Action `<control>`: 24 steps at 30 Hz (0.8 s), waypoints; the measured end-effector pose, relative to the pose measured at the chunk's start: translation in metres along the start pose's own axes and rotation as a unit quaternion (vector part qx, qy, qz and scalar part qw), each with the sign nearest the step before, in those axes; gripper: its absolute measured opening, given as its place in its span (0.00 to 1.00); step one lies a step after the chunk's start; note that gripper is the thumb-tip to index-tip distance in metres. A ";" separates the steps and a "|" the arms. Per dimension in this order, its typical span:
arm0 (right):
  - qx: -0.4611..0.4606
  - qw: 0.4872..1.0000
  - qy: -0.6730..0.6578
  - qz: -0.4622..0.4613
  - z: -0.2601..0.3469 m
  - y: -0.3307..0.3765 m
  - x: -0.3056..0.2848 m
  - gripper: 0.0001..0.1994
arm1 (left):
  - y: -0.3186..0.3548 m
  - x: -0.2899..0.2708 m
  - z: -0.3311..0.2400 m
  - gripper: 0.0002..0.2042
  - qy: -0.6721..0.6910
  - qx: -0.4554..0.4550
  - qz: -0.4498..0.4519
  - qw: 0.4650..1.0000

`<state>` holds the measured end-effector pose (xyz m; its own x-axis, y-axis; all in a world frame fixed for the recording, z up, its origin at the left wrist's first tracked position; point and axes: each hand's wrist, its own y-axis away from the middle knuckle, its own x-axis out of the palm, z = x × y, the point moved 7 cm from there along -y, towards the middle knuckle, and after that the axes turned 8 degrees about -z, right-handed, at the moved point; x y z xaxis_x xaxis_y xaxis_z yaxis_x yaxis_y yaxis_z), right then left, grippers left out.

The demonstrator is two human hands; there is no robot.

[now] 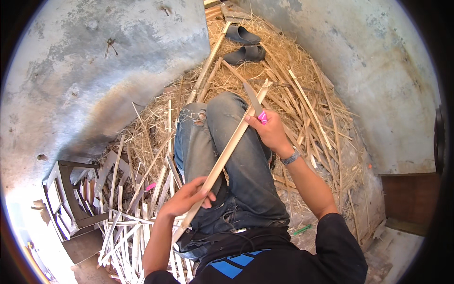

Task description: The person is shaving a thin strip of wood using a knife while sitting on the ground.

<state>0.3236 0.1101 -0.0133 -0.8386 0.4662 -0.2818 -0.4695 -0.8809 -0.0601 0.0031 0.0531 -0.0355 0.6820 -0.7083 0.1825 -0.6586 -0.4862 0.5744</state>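
A long pale bamboo strip [230,150] lies slantwise over my bent knees, its far end split and ragged. My left hand [187,196] grips its lower part, with fingers wrapped round from beneath. In my right hand [272,131] is a knife [254,98] with a pink handle and a broad grey blade. The blade points up and away, crossing or lying close against the strip's far part. My right thumb rests by the strip's edge. Whether the cutting edge touches the bamboo I cannot tell.
Split strips [135,239] pile up at my left, beside a dark metal frame [75,199]. Straw-like shavings [288,61] and loose strips cover the floor ahead, with dark sandals [245,54] on them. Worn grey walls [369,75] stand on both sides. A green object [301,229] lies at my right.
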 end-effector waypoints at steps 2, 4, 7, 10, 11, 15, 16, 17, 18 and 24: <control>0.010 1.000 -0.011 -0.021 0.009 0.001 -0.001 0.15 | 0.028 -0.013 0.022 0.25 -0.001 0.032 -0.035 0.999; 0.008 0.997 -0.035 -0.064 -0.007 -0.009 -0.007 0.15 | 0.054 -0.028 0.041 0.25 -0.027 0.057 -0.089 0.994; 0.047 0.991 -0.097 -0.082 -0.020 -0.024 -0.009 0.16 | 0.089 -0.048 0.055 0.25 -0.146 0.071 -0.208 0.965; 0.088 0.982 -0.151 -0.072 -0.013 -0.028 -0.007 0.16 | 0.105 -0.057 0.084 0.25 -0.113 0.031 -0.294 0.949; 0.090 0.981 -0.153 -0.074 -0.016 -0.032 -0.007 0.16 | 0.107 -0.060 0.095 0.25 -0.091 0.023 -0.287 0.953; 0.029 0.994 -0.077 -0.077 -0.012 -0.026 -0.002 0.18 | 0.102 -0.050 0.098 0.23 0.002 0.010 -0.246 0.969; 0.024 0.997 -0.043 -0.051 -0.011 -0.021 0.002 0.19 | 0.101 -0.049 0.098 0.23 0.019 0.012 -0.239 0.971; 0.019 0.999 -0.009 -0.025 -0.010 -0.014 0.005 0.20 | 0.101 -0.051 0.099 0.22 0.024 0.010 -0.237 0.971; 0.013 1.000 0.025 0.000 -0.009 -0.008 0.008 0.21 | 0.102 -0.053 0.100 0.22 0.028 0.009 -0.235 0.971; -0.045 0.989 0.130 -0.057 -0.004 -0.024 -0.022 0.27 | 0.099 -0.061 0.097 0.21 0.002 0.035 -0.249 0.968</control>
<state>0.3545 0.1212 -0.0094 -0.6769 0.5366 -0.5038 -0.5206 -0.8329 -0.1876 -0.1344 -0.0017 -0.0672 0.9212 -0.3757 -0.1010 -0.2674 -0.8002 0.5369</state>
